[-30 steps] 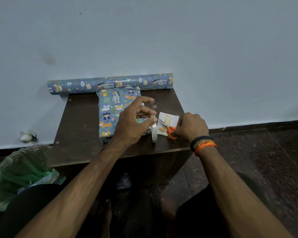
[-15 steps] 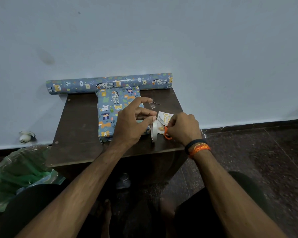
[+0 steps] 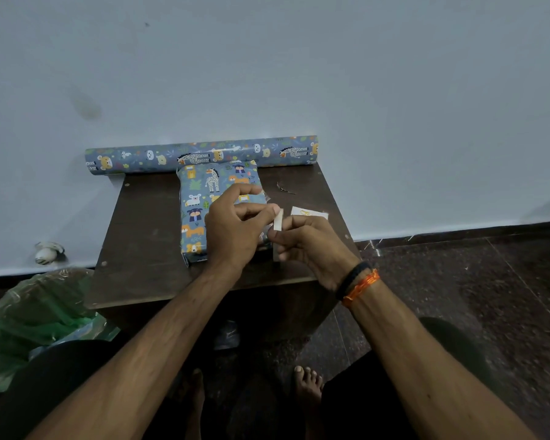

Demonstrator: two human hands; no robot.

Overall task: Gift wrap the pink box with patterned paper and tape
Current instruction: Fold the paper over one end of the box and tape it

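Dark speckled floor tiles [image 3: 489, 296] are seen nearest, with two bare feet [image 3: 308, 381] set on them and a green plastic bag [image 3: 35, 319] lying at the left. Beyond the feet, a small dark brown surface [image 3: 143, 236] is placed against a pale wall [image 3: 267, 74]. Above its near edge, the left hand [image 3: 235, 227] is held with its fingers curled, thumb and fingertips pinched together at the top of a white tape roll [image 3: 278, 230]. The roll is stood on edge and is gripped from the right by the right hand [image 3: 311, 246], whose fingers are curled round it. Black and orange bands [image 3: 359, 282] are worn on the right wrist. Just behind the left hand, the box [image 3: 204, 201] is laid flat on the surface, already covered in blue animal-patterned paper. A small white card [image 3: 308, 212] is partly hidden behind the right hand. Farthest back, the paper roll [image 3: 200, 154] is laid along the wall, touching the box's far end.
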